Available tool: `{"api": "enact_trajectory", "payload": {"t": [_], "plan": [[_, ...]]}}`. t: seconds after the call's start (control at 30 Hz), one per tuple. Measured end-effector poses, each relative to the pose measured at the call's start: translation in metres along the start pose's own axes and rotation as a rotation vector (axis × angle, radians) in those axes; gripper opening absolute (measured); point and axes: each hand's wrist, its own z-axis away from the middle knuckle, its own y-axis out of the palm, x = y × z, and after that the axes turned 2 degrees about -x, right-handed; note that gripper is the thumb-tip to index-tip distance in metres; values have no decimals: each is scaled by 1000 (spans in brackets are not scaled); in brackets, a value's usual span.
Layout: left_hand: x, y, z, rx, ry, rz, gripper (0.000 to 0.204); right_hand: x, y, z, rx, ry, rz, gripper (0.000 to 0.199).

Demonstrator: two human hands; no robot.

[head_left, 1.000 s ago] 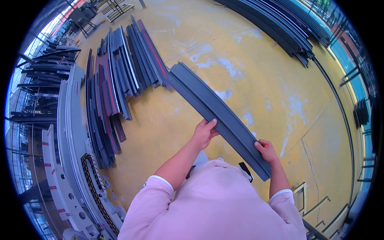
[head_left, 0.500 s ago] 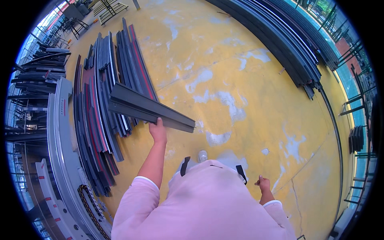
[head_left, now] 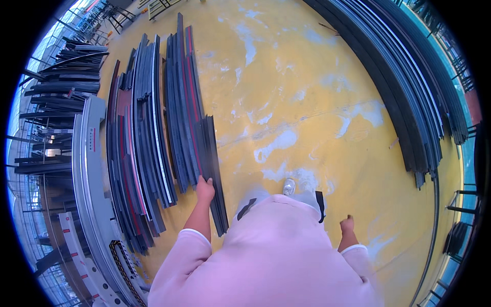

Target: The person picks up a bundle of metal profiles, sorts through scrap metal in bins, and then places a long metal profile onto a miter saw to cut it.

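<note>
My left hand (head_left: 205, 189) is closed on a long dark grey metal profile (head_left: 219, 197). The profile now points away from me, beside the right edge of a stack of dark profiles (head_left: 179, 123). Whether it touches that stack I cannot tell. A red stripe (head_left: 193, 87) runs along one of the stacked pieces to the left of it. Out to my right side, low over the floor, my right hand (head_left: 347, 224) hangs with its fingers curled in, and nothing shows in it.
More long profiles (head_left: 148, 128) lie further left, with a grey machine beam (head_left: 92, 179) beyond them. A big bundle of dark profiles (head_left: 399, 92) curves along the far right. Stained yellow floor (head_left: 276, 102) stretches between. A shoe (head_left: 289, 186) shows below me.
The profile in my left hand has swung from lying crosswise to pointing away from me, alongside the stack. The view has shifted left. My right hand stays at my side.
</note>
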Motion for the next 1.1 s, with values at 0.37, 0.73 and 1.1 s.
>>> {"api": "enact_trajectory", "payload": {"t": [0.37,0.73,1.1], "plan": [[-96,103,-211,699,-350,-329,50,776,-146,-216,-262,-877,-307,36],[-417,-33,-703,65,-219,-194,50,778,29,-342,580,108,386,38],[-681,-33,-1034,8,-319,-137,49,1348,31,-680,494,-280,15,22]]}}
